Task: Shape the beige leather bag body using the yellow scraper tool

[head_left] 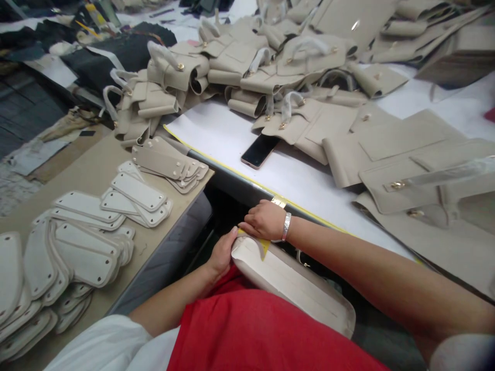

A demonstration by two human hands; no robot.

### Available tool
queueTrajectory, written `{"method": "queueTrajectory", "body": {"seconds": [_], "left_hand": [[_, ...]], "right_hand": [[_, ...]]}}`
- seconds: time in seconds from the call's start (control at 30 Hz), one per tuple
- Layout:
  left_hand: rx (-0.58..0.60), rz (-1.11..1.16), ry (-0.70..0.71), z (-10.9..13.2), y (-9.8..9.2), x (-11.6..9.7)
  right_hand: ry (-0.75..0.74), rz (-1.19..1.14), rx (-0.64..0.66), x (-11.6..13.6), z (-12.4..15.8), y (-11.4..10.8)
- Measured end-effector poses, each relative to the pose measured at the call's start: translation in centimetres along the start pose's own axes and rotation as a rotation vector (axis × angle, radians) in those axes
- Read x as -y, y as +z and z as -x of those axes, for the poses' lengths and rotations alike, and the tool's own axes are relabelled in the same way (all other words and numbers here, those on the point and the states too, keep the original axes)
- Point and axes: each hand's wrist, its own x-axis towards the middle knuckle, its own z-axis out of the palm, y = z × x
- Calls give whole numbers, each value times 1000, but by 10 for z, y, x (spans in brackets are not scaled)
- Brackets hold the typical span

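Note:
A beige handbag [297,283] lies tilted across my lap, its long pale base turned up toward me. My left hand [224,251] grips the bag's far end, thumb along the edge and fingers mostly out of sight behind it. Over the same end, my right hand [266,221] is closed, its fingers curled on a thin yellow piece [265,248] that lies against the bag. Whether this piece is cloth or sheet I cannot tell. Both thumbs are close together at the bag's corner. Part of a gold-coloured fitting [305,264] shows beside the bag, under my right forearm.
At left, a board [131,263] carries stacked pale base panels [87,252] and beige strap pieces [166,159]. Ahead, a white-covered table [216,129] with a yellow-edged rim holds a phone [260,150] and many unfinished beige bags [305,118]. A dark gap separates the two surfaces.

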Motion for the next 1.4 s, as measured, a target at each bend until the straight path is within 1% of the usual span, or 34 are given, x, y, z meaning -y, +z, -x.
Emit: {"method": "queueTrajectory", "body": {"seconds": [0.1,0.2,0.3,0.4,0.53,0.6,0.67,0.73,0.83,0.93,1.0,1.03,1.07,1.1,1.17,1.2,1.23,1.3,1.4], "left_hand": [[56,15,28,1,3,-5],[178,0,21,3,8,-15],[298,-59,5,5,13,-23],[360,-142,-22,4,14,-29],[508,-212,-62,1,4,-37],[576,-178,-92,-1,-6,-41],[605,-149,-120,-4,-15,-42],[605,-178,-134,-10,-21,-43],[610,-310,-99,-21,-20,-46],[597,-546,-8,-26,-15,-58],[544,-747,51,-21,-15,-69],[529,-817,45,-15,-16,-74],[542,-841,3,-8,-18,-78],[582,-813,-74,-1,-19,-81],[685,-634,-254,13,-20,-82],[716,-519,-316,18,-19,-80],[723,-410,-349,22,-17,-76],[681,-234,-336,23,-12,-66],[623,-44,-264,19,-4,-53]], "right_hand": [[81,-67,35,0,5,3],[182,-112,55,3,16,6],[281,-100,75,11,31,7],[361,-57,109,24,42,3],[488,-9,135,37,57,-9],[596,1,132,40,71,-19],[725,-58,120,44,91,-29],[812,-202,86,51,113,-39],[813,-497,-2,71,141,-49],[816,-788,-127,99,153,-47],[844,-854,-227,118,151,-41],[858,-824,-272,126,149,-37],[870,-772,-305,133,147,-34],[876,-725,-329,139,144,-31],[868,-689,-363,149,138,-26],[856,-699,-377,152,135,-24],[845,-713,-385,155,132,-22],[832,-750,-366,160,124,-15],[805,-900,-262,169,106,1]]}}
